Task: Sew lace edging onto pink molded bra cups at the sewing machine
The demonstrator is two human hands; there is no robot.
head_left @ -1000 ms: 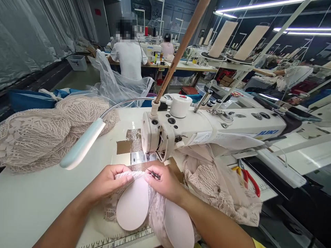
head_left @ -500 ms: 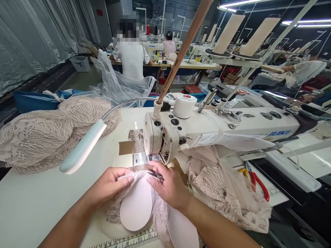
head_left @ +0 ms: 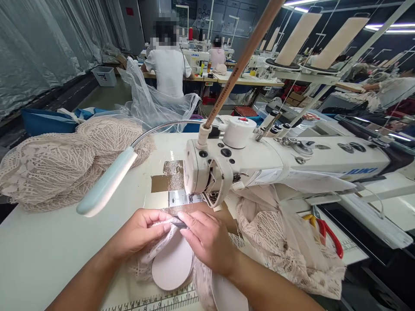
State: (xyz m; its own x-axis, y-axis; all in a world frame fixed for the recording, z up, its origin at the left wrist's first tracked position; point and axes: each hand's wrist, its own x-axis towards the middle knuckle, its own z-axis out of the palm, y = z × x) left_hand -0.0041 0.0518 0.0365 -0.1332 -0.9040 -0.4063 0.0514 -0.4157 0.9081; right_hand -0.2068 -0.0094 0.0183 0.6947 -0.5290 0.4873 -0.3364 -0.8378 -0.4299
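Note:
Between finger and thumb, my left hand (head_left: 141,229) pinches the edge of a pale pink lace piece (head_left: 157,246) with smooth moulded cups. One rounded cup (head_left: 173,268) hangs below my fingers; a second cup (head_left: 228,293) lies partly under my right forearm. My right hand (head_left: 207,237) is closed around small dark thread snips (head_left: 179,223), their blades at the lace edge by my left fingertips. Most of the snips is hidden inside the right hand. Both hands are just in front of the needle area of a white sewing machine (head_left: 259,160).
A lamp (head_left: 106,181) on a bendy neck reaches over the table from the machine. Bundled lace pieces (head_left: 48,168) are piled at left; more lace (head_left: 269,220) lies at right beside a red-handled tool (head_left: 330,237). A printed ruler (head_left: 152,302) runs along the front. Another person (head_left: 168,69) sits ahead.
My right hand has moved slightly left and turned more palm-down, bringing the snips closer to the left fingertips. The lace edge is lifted and folded a little more. The view has shifted slightly.

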